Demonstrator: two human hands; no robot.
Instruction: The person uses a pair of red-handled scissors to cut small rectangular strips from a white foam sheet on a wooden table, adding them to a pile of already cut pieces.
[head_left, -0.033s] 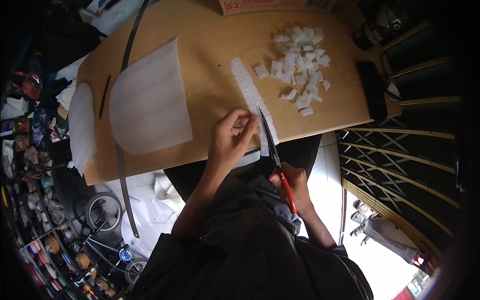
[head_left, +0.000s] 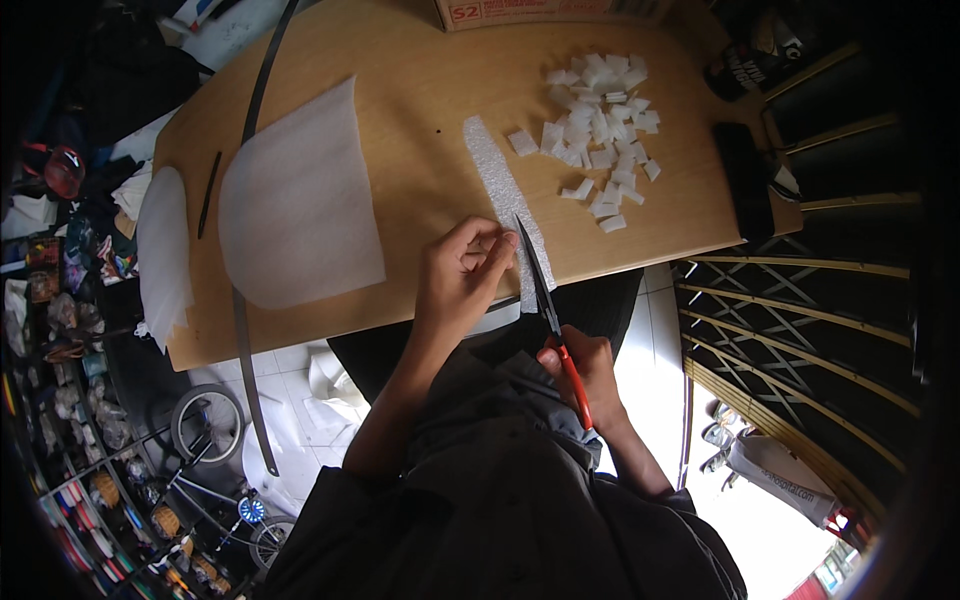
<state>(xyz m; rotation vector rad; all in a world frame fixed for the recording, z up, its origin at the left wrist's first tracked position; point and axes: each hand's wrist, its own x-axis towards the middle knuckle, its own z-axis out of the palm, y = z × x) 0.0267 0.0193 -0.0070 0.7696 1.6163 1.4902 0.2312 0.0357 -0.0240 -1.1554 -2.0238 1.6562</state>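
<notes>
My left hand (head_left: 460, 275) pinches a narrow white foam strip (head_left: 488, 165) near its middle, at the table's front edge. The strip's far end lies on the wood and its near end hangs over the edge. My right hand (head_left: 590, 372) is closed round the red handle of a pair of scissors (head_left: 543, 280). Their dark blades point away from me and lie along the strip, close to my left fingertips; whether they are parted is hard to make out. Beyond, to the right, small white foam pieces (head_left: 600, 125) form a loose pile.
On the wooden table (head_left: 420, 60) are a large white foam sheet (head_left: 305, 200), a smaller sheet (head_left: 165, 245), a black pen (head_left: 210, 195) and a phone (head_left: 742, 180). A long metal ruler (head_left: 244, 350) overhangs the front edge. A cardboard box (head_left: 550, 10) stands behind; a folding gate (head_left: 790, 300) is at right.
</notes>
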